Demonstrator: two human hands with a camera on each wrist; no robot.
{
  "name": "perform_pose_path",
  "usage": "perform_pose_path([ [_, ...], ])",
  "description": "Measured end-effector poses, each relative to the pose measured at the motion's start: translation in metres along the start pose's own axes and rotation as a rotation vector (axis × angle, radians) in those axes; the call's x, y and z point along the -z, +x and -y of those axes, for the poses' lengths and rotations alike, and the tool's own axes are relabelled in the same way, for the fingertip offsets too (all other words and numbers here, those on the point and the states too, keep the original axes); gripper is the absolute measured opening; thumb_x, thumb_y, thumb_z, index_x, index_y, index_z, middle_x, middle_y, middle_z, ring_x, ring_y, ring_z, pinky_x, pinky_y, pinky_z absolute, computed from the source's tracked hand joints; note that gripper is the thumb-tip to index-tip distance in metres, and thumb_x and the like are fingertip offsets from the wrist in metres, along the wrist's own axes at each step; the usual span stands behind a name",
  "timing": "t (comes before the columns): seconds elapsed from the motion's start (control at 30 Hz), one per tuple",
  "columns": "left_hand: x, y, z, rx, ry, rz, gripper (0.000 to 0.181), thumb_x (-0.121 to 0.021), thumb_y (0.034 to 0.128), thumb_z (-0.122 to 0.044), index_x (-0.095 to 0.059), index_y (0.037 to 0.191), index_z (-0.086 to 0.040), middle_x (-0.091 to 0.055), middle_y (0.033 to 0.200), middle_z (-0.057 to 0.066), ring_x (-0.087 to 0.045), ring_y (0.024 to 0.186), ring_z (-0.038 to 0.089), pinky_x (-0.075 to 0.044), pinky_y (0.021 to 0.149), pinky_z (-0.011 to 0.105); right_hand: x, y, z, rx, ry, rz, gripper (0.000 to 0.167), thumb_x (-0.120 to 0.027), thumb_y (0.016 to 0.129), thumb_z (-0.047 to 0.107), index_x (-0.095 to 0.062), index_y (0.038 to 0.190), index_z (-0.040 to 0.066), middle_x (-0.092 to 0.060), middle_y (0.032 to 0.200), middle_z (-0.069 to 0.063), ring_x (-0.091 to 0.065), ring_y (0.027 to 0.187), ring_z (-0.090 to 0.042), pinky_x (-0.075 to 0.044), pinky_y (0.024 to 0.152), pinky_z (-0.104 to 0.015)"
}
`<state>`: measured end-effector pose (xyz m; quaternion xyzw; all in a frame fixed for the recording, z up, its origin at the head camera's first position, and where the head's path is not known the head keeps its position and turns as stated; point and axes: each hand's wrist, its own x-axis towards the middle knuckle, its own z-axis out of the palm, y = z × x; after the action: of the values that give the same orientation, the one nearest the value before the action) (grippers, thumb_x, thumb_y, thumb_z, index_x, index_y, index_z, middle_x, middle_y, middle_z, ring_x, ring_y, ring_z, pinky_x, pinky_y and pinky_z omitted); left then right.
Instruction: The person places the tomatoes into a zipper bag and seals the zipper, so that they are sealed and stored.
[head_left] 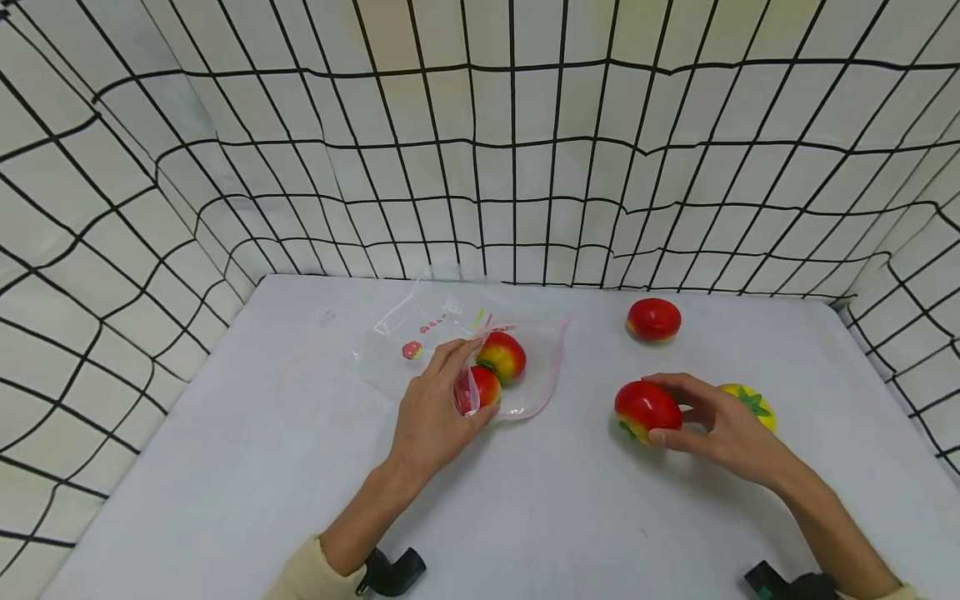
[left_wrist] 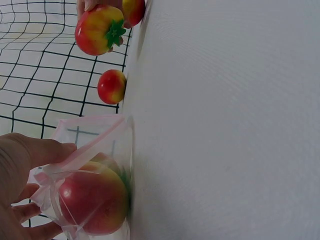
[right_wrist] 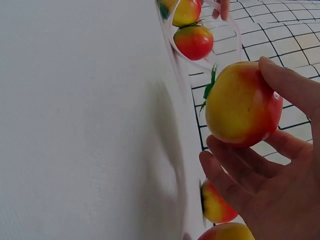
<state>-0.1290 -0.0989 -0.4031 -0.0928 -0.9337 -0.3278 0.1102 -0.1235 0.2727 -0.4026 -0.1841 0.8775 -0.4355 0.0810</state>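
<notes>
My left hand (head_left: 438, 412) pinches the pink edge of a clear plastic bag (head_left: 542, 392) and keeps its mouth apart. Two red-and-yellow tomatoes, one farther back (head_left: 506, 354) and one nearer (head_left: 487, 385), lie inside the bag. To the right, my right hand (head_left: 723, 425) grips another tomato (head_left: 643, 407) between thumb and fingers. The right wrist view shows this tomato (right_wrist: 242, 105) held above the table, its green leaves facing the bag. Beyond my right hand lies a loose red tomato (head_left: 654, 320). A yellow tomato (head_left: 748, 403) with a green top is partly hidden behind that hand.
The white table (head_left: 247, 467) is bounded at the back and sides by a black wire grid (head_left: 513, 200) in front of pale walls. Dark wrist devices, left (head_left: 393, 573) and right (head_left: 787, 582), sit on both forearms.
</notes>
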Motion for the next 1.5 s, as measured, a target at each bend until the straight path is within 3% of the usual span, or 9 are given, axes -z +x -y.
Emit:
perform_pose_path([
  [0.2,0.0,0.0,0.001,0.002,-0.005,0.003,0.094,-0.096,0.0717,-0.027,-0.05,0.153,-0.028,-0.053,0.153,0.001,-0.06,0.132,0.026,-0.059,0.101,0.054,-0.002,0.004,0.004,0.011,0.002,-0.031,0.067,-0.082,0.088,0.024,-0.053,0.148,0.023,-0.059,0.14,-0.005,-0.056,0.125,-0.026,-0.061,0.087,-0.022],
  [0.47,-0.001,0.001,0.0,-0.003,-0.005,0.005,0.093,-0.096,0.0715,-0.026,-0.05,0.153,-0.027,-0.053,0.152,0.001,-0.06,0.131,0.025,-0.059,0.102,0.054,-0.005,0.006,0.007,0.047,0.009,-0.083,0.069,-0.083,0.087,0.02,-0.054,0.149,0.025,-0.058,0.136,-0.001,-0.055,0.12,-0.004,-0.06,0.089,-0.02],
  [0.87,0.002,-0.002,0.002,0.012,0.0,0.016,0.092,-0.095,0.0726,-0.027,-0.05,0.153,-0.027,-0.052,0.152,0.0,-0.06,0.131,0.025,-0.059,0.101,0.053,-0.017,0.014,0.011,0.026,0.051,-0.074,0.069,-0.082,0.089,0.022,-0.051,0.151,0.025,-0.059,0.141,-0.004,-0.056,0.121,-0.016,-0.06,0.091,-0.022],
  [1.23,0.001,0.001,0.001,-0.001,-0.003,0.004,0.092,-0.096,0.0719,-0.025,-0.051,0.152,-0.026,-0.053,0.152,0.0,-0.061,0.13,0.026,-0.061,0.099,0.052,-0.025,0.022,0.011,0.063,0.09,-0.061,0.066,-0.082,0.09,0.02,-0.053,0.148,0.023,-0.061,0.143,-0.006,-0.057,0.122,-0.002,-0.059,0.094,-0.019],
  [1.5,0.0,-0.001,0.0,-0.01,-0.013,-0.006,0.093,-0.097,0.0704,-0.025,-0.052,0.151,-0.025,-0.054,0.151,0.002,-0.06,0.131,0.026,-0.06,0.099,0.053,-0.033,0.027,0.012,0.007,0.106,-0.06,0.063,-0.083,0.089,0.024,-0.053,0.145,0.02,-0.062,0.141,-0.007,-0.061,0.125,-0.025,-0.059,0.093,-0.019],
])
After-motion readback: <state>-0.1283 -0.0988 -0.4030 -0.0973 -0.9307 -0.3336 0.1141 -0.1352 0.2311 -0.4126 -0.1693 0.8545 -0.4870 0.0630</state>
